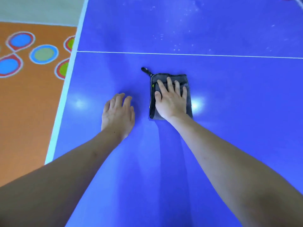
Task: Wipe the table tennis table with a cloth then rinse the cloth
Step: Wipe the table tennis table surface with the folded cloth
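A folded grey cloth (186, 82) with a black hanging loop lies flat on the blue table tennis table (237, 99), a little below the white centre line. My right hand (172, 100) presses on the cloth with straight, spread fingers. My left hand (118, 113) rests on the bare table surface just left of the cloth, fingers loosely bent, holding nothing. A darker damp streak runs from the cloth back toward me between my forearms.
The table's white left edge (65, 95) runs diagonally from top to bottom left. Beyond it is an orange floor (24, 120) with coloured circles. White specks dot the far table half (180, 30) above the centre line. A red object peeks in at the top right corner.
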`<state>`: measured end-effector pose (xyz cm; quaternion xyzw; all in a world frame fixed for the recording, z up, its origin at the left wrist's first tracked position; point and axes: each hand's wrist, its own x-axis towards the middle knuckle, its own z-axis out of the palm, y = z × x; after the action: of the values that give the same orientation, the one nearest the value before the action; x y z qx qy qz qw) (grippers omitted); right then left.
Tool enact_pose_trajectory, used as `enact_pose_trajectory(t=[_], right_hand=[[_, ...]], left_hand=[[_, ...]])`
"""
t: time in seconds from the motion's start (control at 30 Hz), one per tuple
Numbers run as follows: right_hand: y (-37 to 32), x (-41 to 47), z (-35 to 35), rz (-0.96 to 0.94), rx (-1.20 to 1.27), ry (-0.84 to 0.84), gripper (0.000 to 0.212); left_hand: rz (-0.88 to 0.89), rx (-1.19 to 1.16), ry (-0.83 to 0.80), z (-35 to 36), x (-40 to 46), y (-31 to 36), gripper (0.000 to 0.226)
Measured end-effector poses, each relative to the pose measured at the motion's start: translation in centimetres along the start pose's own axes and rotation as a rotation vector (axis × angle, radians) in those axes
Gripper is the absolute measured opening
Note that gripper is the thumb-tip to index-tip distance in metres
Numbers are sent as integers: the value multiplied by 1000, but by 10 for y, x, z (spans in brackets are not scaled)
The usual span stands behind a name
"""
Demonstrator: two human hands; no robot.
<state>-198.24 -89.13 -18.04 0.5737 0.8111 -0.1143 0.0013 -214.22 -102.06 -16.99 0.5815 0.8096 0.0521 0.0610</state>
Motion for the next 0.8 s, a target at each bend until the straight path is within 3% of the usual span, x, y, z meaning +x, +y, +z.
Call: enact_pose_trajectory(t=[0.23,0.4,0.63,0.8], right_hand=[[-181,8,38,-151,-24,-14,57],[-255,2,55,-295,-79,-16,58],[-247,-13,56,-597,-142,-37,56],[-193,-28,49,-624,-115,-10,57]], left_hand=[[-139,5,26,-25,-48,-171,47],[-216,3,-18,-32,-85,-264,46],[-199,2,-15,-43,-103,-253,45],[-154,44,-15,-43,-106,-198,44]])
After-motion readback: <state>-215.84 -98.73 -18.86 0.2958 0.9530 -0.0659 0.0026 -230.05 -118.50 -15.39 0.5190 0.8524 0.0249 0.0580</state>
